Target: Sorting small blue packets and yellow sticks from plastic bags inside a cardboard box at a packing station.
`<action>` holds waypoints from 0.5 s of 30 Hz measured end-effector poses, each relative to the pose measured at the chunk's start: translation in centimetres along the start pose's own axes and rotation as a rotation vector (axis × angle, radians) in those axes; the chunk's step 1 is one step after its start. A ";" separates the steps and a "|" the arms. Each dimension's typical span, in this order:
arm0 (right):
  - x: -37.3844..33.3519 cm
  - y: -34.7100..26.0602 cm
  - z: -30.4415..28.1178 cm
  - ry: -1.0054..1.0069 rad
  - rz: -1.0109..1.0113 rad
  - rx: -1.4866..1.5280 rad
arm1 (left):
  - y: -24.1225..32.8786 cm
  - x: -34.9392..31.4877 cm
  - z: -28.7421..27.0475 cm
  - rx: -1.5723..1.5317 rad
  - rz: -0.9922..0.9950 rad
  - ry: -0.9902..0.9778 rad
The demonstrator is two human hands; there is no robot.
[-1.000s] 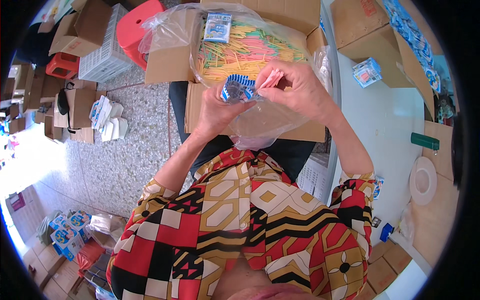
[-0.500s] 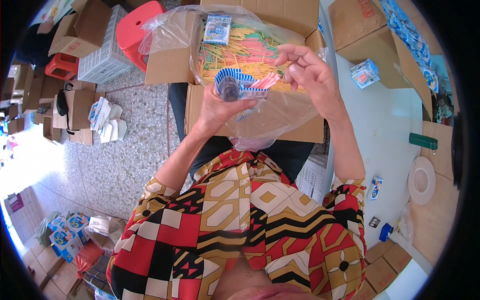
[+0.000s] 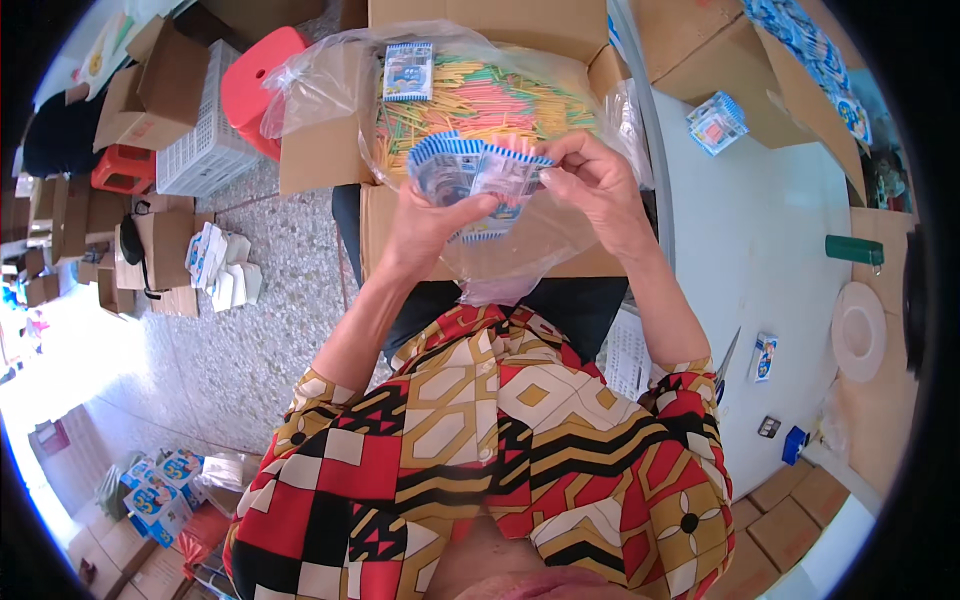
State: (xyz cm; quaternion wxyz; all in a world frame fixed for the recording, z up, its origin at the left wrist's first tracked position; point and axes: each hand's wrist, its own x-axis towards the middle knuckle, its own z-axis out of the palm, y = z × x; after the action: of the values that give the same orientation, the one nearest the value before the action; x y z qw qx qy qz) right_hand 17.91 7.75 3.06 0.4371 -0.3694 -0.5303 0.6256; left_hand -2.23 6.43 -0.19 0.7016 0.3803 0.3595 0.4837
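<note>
In front of me, my left hand (image 3: 425, 225) is closed around blue-and-white printed plastic packets (image 3: 445, 170), its thumb across their front. The front packet (image 3: 505, 180) has pink sticks inside, low behind its clear film. My right hand (image 3: 600, 195) pinches this packet's upper right corner between thumb and fingers. Below both hands stands an open cardboard box (image 3: 320, 150) lined with a clear plastic bag (image 3: 300, 85). Thin yellow, pink and green sticks (image 3: 500, 95) fill it. A flat sealed packet (image 3: 408, 72) lies on the sticks at the far left.
To the right, a pale table (image 3: 690, 280) bears a packet (image 3: 717, 123), a smaller packet (image 3: 765, 358), a green tool (image 3: 853, 252) and a tape roll (image 3: 858, 332). A red stool (image 3: 255, 85) and white crate (image 3: 205, 135) stand left. Several cartons are around.
My right hand has come down and left onto the packet's corner. The pink sticks, which stuck out of its mouth, now sit lower inside it. My left hand still holds the packets.
</note>
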 end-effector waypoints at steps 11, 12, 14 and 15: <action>-3.9 -3.1 -9.8 0.281 -0.256 0.036 | -1.7 2.0 3.7 -0.041 -0.028 0.158; -4.3 -2.9 -11.8 0.310 -0.184 -0.064 | -1.7 2.1 4.0 -0.029 -0.046 0.155; -5.2 -2.2 -16.6 0.415 -0.150 -0.245 | -1.3 1.8 5.7 -0.055 -0.058 0.055; -5.8 -2.1 -19.0 0.437 -0.159 -0.255 | -1.5 1.7 6.3 -0.050 -0.055 0.084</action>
State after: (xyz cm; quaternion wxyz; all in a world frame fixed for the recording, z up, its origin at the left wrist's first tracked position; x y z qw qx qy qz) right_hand 37.77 8.90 1.98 0.5389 -0.5049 -0.5254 0.4227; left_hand 4.34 6.54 1.10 0.7082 0.3320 0.3868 0.4885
